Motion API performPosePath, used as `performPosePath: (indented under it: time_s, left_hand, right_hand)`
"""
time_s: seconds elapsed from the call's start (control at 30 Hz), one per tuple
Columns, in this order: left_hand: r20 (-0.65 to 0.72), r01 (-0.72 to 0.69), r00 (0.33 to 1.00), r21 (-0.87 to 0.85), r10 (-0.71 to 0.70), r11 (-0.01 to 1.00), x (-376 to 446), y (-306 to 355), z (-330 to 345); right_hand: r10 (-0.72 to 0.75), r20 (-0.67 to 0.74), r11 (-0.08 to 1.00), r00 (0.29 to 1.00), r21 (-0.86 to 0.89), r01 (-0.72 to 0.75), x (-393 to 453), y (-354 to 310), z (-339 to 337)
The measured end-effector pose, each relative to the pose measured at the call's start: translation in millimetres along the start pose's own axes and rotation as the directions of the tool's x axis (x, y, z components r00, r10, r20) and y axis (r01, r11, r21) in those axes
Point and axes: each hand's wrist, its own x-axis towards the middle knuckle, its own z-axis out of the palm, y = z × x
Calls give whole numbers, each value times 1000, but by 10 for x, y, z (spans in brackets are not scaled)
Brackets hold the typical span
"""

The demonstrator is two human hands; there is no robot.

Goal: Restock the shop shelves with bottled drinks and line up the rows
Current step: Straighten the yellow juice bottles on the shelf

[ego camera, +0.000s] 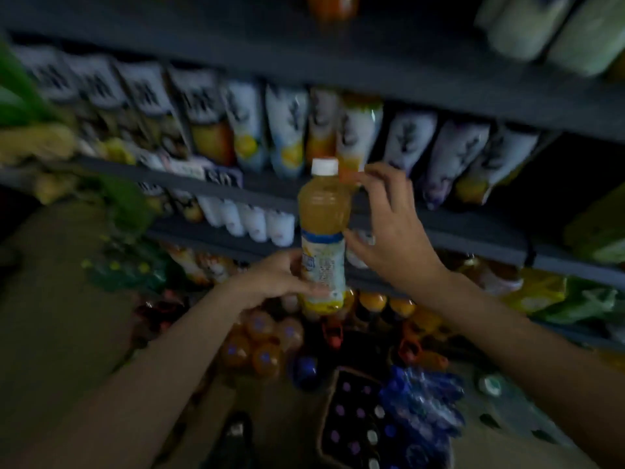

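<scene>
Left hand (274, 275) fingers clamped on upright juice bottle (324, 238), orange liquid inside; right hand (389, 231) fingers apart beside it.

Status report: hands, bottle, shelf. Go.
Left hand grips juice bottle low on its label, bottle upright. Right hand open beside bottle's upper half, not clearly touching. Shelf row behind already full of cartons and bottles; picture blurred.

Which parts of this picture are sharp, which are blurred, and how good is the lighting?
Head view: dim overall; the juice bottle, left hand and right hand are fairly sharp; the shelf cartons and floor bottles smear with motion blur; wide-angle bending tilts the shelves.
</scene>
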Motion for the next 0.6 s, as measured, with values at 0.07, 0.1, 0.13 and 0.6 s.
performPosePath:
  time_s: [0.07, 0.1, 0.13, 0.6]
  left_hand:
    - [-48, -95, 994, -10, 95, 995, -240, 285, -428]
    - [-78, -151, 985, 16, 152, 988, -359, 415, -666]
    - [-121, -205, 970, 72, 213, 976, -471, 532, -924]
    - [-796, -223, 473, 307, 378, 925, -1111, 1454, -3608]
  right_hand:
    - [117, 203, 934, 972, 310, -177, 408, -407, -108]
    - [105, 290, 898, 951, 383, -216, 623, -619, -127]
    - [83, 334, 886, 939, 407, -223, 843, -837, -123]
    - [259, 92, 941, 961, 200, -273, 3222, -2254, 266]
